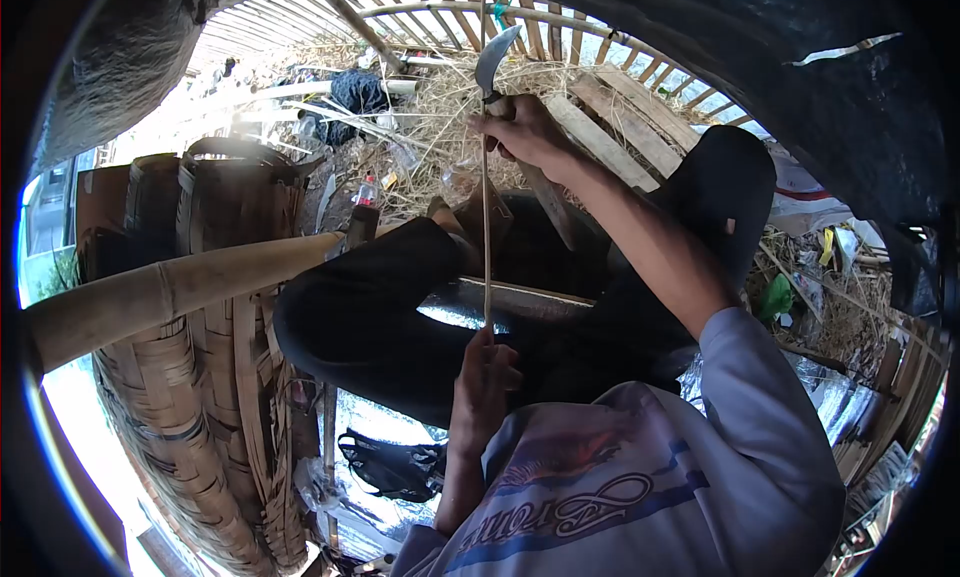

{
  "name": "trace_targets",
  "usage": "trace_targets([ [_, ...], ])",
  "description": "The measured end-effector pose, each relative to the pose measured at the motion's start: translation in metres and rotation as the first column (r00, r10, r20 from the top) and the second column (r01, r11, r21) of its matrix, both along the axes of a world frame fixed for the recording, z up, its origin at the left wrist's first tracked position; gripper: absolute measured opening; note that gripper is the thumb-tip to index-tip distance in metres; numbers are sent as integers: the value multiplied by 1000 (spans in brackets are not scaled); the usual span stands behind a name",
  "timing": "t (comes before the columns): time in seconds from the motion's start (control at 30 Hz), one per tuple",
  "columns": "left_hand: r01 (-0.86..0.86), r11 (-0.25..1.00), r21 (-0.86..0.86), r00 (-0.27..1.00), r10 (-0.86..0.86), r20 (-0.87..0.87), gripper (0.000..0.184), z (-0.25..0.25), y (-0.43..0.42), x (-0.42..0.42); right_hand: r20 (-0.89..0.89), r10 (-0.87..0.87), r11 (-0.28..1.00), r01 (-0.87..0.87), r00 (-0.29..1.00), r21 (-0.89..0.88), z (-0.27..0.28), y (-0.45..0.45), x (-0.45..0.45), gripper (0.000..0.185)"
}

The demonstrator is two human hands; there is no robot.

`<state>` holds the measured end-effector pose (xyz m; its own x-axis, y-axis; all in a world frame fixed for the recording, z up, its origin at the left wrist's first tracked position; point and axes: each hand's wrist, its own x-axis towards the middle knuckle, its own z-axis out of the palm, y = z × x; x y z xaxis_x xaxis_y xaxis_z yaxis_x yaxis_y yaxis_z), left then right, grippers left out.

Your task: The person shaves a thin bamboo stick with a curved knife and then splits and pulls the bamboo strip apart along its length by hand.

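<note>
My right hand (525,132) is closed around a knife with a short curved blade (494,59) and a long wooden handle (548,202). The blade points up and away from me, close beside a long thin bamboo strip (487,247). That strip runs nearly straight from my lap to the top of the view, passing by the fingers of my right hand; whether they pinch it I cannot tell. Near my body, my left hand (482,382) grips the strip's lower end. Both hands are over my crossed legs in dark trousers.
To the left, a thick bamboo pole (170,282) crosses in front of woven bamboo baskets (165,397). Wooden planks (625,127) and straw (450,102) lie ahead, with a slatted bamboo fence (560,27) behind. A black bag (395,464) rests at lower left. Dark sheeting (800,107) hangs overhead.
</note>
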<state>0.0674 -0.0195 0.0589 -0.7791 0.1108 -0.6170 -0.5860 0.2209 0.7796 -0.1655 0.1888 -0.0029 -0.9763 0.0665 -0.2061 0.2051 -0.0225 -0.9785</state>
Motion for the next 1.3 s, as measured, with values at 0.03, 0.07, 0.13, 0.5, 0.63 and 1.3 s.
trace_targets([
  [0.03, -14, 1000, -4, 1000, 14, 0, 38, 1, -1, 0, 23, 32, 999, -33, 999, 38, 0, 1, -1, 42],
  [0.07, -5, 1000, -30, 999, 6, 44, 36, 3, -1, -7, 24, 56, 996, -57, 998, 62, -2, 1, -4, 38],
  [0.13, -58, 998, -28, 998, 57, -38, 30, -1, 2, -13, 18, 80, 993, -81, 997, 83, 4, 1, -5, 37],
  [0.5, -22, 980, -197, 975, -22, -219, 41, -11, 0, -28, -101, 504, 661, -307, 858, 685, 15, 27, 15, 34],
  [0.63, -72, 978, -195, 984, 38, -171, 38, -7, 5, -32, -85, 452, 710, -300, 888, 637, 26, 30, 17, 32],
  [1.3, -102, 984, 143, 990, 115, -85, 40, -8, 5, -69, -2, 704, 386, -380, 710, 841, 37, 56, -2, 35],
])
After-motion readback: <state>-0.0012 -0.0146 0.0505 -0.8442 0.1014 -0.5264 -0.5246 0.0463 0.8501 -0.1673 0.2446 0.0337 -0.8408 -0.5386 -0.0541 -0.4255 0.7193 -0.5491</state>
